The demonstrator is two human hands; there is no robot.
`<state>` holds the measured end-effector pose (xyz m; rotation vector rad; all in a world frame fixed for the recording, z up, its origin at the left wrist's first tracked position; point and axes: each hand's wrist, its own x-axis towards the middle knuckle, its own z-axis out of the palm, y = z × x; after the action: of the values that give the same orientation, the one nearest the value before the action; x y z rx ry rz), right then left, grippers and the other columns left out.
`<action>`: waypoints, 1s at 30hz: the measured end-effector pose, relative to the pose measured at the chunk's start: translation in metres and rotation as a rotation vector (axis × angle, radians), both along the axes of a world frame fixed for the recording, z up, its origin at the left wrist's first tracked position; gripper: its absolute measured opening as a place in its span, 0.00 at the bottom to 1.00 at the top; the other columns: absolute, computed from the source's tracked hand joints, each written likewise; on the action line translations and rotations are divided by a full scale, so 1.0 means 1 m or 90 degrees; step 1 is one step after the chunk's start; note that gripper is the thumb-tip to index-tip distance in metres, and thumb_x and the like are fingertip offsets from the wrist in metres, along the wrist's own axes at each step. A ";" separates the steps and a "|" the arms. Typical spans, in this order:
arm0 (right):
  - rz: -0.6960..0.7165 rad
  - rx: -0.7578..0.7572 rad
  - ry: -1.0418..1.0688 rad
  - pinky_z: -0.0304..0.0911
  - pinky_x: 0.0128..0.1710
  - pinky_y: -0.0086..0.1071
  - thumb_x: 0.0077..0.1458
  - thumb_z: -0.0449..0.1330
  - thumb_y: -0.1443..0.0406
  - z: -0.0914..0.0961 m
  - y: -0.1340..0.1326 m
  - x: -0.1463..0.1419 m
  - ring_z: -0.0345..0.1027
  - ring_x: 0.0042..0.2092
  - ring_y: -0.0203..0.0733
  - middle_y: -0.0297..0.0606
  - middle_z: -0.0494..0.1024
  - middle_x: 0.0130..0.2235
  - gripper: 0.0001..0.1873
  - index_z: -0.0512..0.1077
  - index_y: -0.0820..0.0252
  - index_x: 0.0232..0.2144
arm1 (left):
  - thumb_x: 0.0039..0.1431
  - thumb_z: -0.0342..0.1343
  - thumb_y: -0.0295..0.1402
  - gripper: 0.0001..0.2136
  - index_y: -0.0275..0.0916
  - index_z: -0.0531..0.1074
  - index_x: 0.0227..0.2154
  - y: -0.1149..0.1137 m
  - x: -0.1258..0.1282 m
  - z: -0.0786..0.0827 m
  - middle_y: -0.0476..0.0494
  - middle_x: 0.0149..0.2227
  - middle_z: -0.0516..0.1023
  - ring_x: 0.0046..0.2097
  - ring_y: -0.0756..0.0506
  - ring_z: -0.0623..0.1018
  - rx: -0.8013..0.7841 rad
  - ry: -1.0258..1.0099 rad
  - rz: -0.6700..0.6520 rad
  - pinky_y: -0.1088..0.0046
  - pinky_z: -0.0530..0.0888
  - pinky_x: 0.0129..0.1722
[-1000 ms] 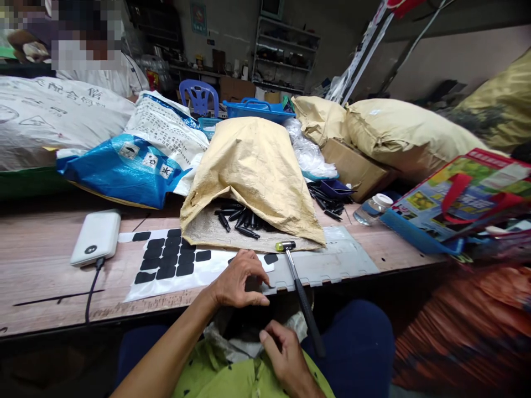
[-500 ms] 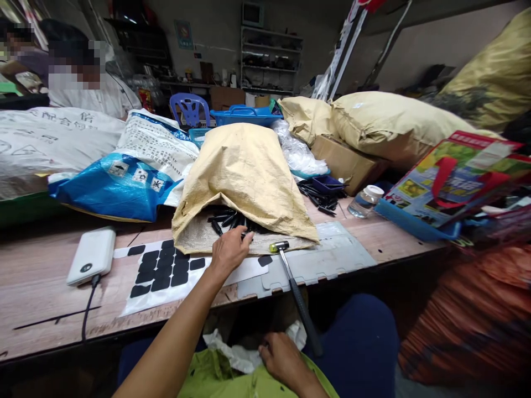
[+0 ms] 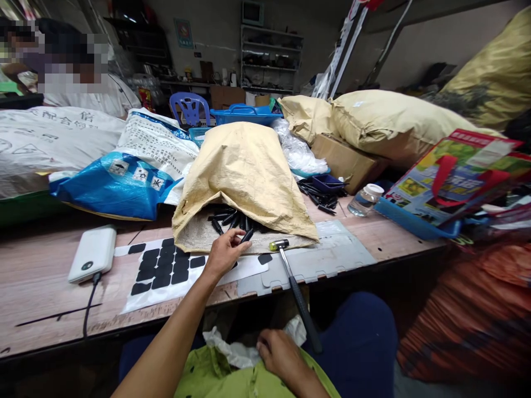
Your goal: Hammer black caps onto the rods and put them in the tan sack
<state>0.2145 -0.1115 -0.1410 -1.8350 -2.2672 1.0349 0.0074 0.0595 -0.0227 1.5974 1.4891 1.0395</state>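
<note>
My left hand [image 3: 226,251] is at the mouth of a beige woven sack [image 3: 249,166], its thumb and fingers pinched on a slim black tapered piece [image 3: 248,236]. Similar black pieces [image 3: 227,216] lie inside the sack's opening. In my lap, over green cloth and crumpled white material [image 3: 234,355], rests my right hand [image 3: 276,351]. Its fingers are curled in, and anything inside them is hidden. A hammer [image 3: 299,304] with a yellow and black head leans against the table edge, its head on the grey mat [image 3: 340,249] and its handle towards my lap.
Left of the sack are a white sheet of black stickers [image 3: 164,268] and a white power bank [image 3: 93,254] with a cable. A jar [image 3: 365,200], more black pieces [image 3: 317,196] and a blue tray [image 3: 415,221] stand rightward. Filled sacks line the back; two people are far left.
My left hand has drawn back slightly towards me, and a black piece now shows in its fingers. My right hand has stayed nearly still in my lap.
</note>
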 end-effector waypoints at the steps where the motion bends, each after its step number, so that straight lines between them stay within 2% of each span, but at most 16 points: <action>1: 0.001 0.000 0.011 0.61 0.39 0.31 0.60 0.56 0.66 0.004 0.001 -0.002 0.78 0.43 0.49 0.42 0.84 0.38 0.11 0.80 0.57 0.38 | 0.56 0.63 0.42 0.15 0.41 0.77 0.43 -0.001 0.001 -0.002 0.47 0.35 0.82 0.37 0.44 0.79 -0.005 -0.040 -0.039 0.70 0.72 0.39; 3: 0.014 -0.012 0.037 0.61 0.39 0.30 0.59 0.57 0.67 0.014 0.003 -0.008 0.78 0.43 0.46 0.40 0.83 0.39 0.10 0.80 0.56 0.37 | 0.56 0.64 0.41 0.13 0.40 0.80 0.41 -0.003 0.004 -0.007 0.46 0.39 0.83 0.41 0.43 0.80 -0.007 -0.072 -0.093 0.69 0.73 0.43; 5: 0.031 -0.029 0.076 0.60 0.38 0.28 0.58 0.58 0.68 0.028 0.003 -0.014 0.77 0.42 0.44 0.38 0.82 0.38 0.10 0.79 0.55 0.37 | 0.57 0.64 0.39 0.12 0.40 0.80 0.41 -0.006 0.008 -0.011 0.45 0.40 0.83 0.42 0.43 0.80 0.008 -0.046 -0.104 0.68 0.73 0.45; 8: 0.051 0.008 0.174 0.60 0.35 0.27 0.60 0.57 0.68 0.063 -0.001 -0.018 0.74 0.37 0.39 0.34 0.79 0.34 0.09 0.78 0.55 0.34 | 0.57 0.64 0.35 0.09 0.40 0.80 0.41 -0.013 0.011 -0.016 0.45 0.40 0.81 0.43 0.43 0.78 0.077 0.047 -0.111 0.68 0.72 0.45; 10: 0.045 0.118 0.254 0.60 0.35 0.29 0.65 0.53 0.67 0.093 -0.003 -0.014 0.71 0.35 0.38 0.35 0.76 0.32 0.12 0.76 0.57 0.33 | 0.57 0.64 0.32 0.08 0.41 0.80 0.39 -0.016 0.012 -0.017 0.45 0.38 0.79 0.43 0.43 0.77 0.121 0.114 -0.139 0.68 0.71 0.45; 12: 0.009 0.244 0.344 0.62 0.35 0.29 0.66 0.53 0.65 0.122 0.002 -0.005 0.69 0.34 0.39 0.36 0.74 0.32 0.11 0.76 0.57 0.37 | 0.57 0.64 0.33 0.07 0.42 0.80 0.38 -0.018 0.012 -0.019 0.46 0.37 0.77 0.44 0.43 0.76 0.147 0.163 -0.166 0.68 0.70 0.45; 13: -0.046 0.316 0.353 0.63 0.36 0.30 0.66 0.53 0.65 0.133 0.007 0.002 0.70 0.36 0.40 0.38 0.75 0.34 0.10 0.76 0.57 0.40 | 0.57 0.65 0.33 0.07 0.42 0.80 0.38 -0.019 0.012 -0.019 0.46 0.36 0.76 0.44 0.43 0.75 0.157 0.183 -0.176 0.68 0.70 0.45; 15: -0.168 0.439 0.258 0.66 0.44 0.35 0.65 0.55 0.63 0.144 0.022 0.017 0.71 0.41 0.44 0.42 0.75 0.38 0.09 0.76 0.56 0.41 | 0.57 0.66 0.35 0.08 0.42 0.80 0.39 -0.019 0.012 -0.020 0.45 0.37 0.76 0.43 0.42 0.75 0.170 0.212 -0.191 0.67 0.69 0.44; 17: -0.250 0.452 0.122 0.67 0.43 0.39 0.62 0.58 0.60 0.140 0.038 0.031 0.71 0.42 0.48 0.43 0.75 0.40 0.11 0.76 0.56 0.43 | 0.57 0.66 0.37 0.09 0.41 0.79 0.40 -0.019 0.013 -0.020 0.45 0.37 0.77 0.43 0.42 0.75 0.177 0.228 -0.200 0.67 0.69 0.44; 18: -0.268 0.410 0.089 0.67 0.39 0.38 0.61 0.59 0.59 0.134 0.044 0.037 0.72 0.39 0.47 0.42 0.75 0.39 0.13 0.76 0.56 0.45 | 0.57 0.66 0.37 0.10 0.41 0.79 0.40 -0.019 0.013 -0.020 0.45 0.37 0.77 0.43 0.42 0.75 0.178 0.230 -0.203 0.67 0.68 0.43; 21: -0.286 0.243 0.144 0.64 0.26 0.32 0.62 0.58 0.55 0.109 0.055 0.046 0.69 0.26 0.41 0.32 0.73 0.27 0.20 0.72 0.57 0.52 | 0.57 0.66 0.36 0.09 0.40 0.78 0.39 -0.019 0.013 -0.018 0.46 0.36 0.78 0.41 0.43 0.75 0.172 0.224 -0.202 0.68 0.68 0.42; 23: -0.305 0.203 0.217 0.62 0.22 0.30 0.64 0.56 0.53 0.098 0.053 0.046 0.66 0.21 0.39 0.27 0.71 0.22 0.24 0.68 0.59 0.57 | 0.56 0.66 0.35 0.08 0.40 0.77 0.38 -0.018 0.013 -0.017 0.46 0.36 0.78 0.41 0.43 0.75 0.160 0.220 -0.200 0.68 0.68 0.42; 25: -0.322 0.264 0.242 0.66 0.25 0.30 0.64 0.57 0.53 0.094 0.047 0.044 0.70 0.24 0.40 0.30 0.75 0.25 0.26 0.68 0.60 0.59 | 0.57 0.66 0.35 0.08 0.40 0.78 0.37 -0.018 0.013 -0.016 0.46 0.35 0.78 0.40 0.43 0.75 0.149 0.219 -0.201 0.68 0.68 0.42; 27: -0.325 0.377 0.240 0.73 0.36 0.34 0.63 0.59 0.54 0.097 0.039 0.041 0.77 0.35 0.44 0.39 0.81 0.35 0.25 0.70 0.60 0.57 | 0.57 0.66 0.36 0.08 0.41 0.78 0.37 -0.018 0.013 -0.016 0.46 0.35 0.77 0.40 0.44 0.74 0.145 0.216 -0.201 0.68 0.68 0.41; 30: -0.300 0.462 0.259 0.73 0.50 0.38 0.63 0.60 0.57 0.102 0.032 0.039 0.77 0.50 0.48 0.47 0.81 0.50 0.20 0.73 0.60 0.54 | 0.56 0.66 0.35 0.08 0.41 0.78 0.37 -0.017 0.013 -0.016 0.47 0.34 0.77 0.40 0.44 0.74 0.139 0.211 -0.198 0.68 0.68 0.41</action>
<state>0.2535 -0.0791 -0.0388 -1.5319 -1.5544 0.3767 0.0199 0.0422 -0.0387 2.1611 1.3036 0.8094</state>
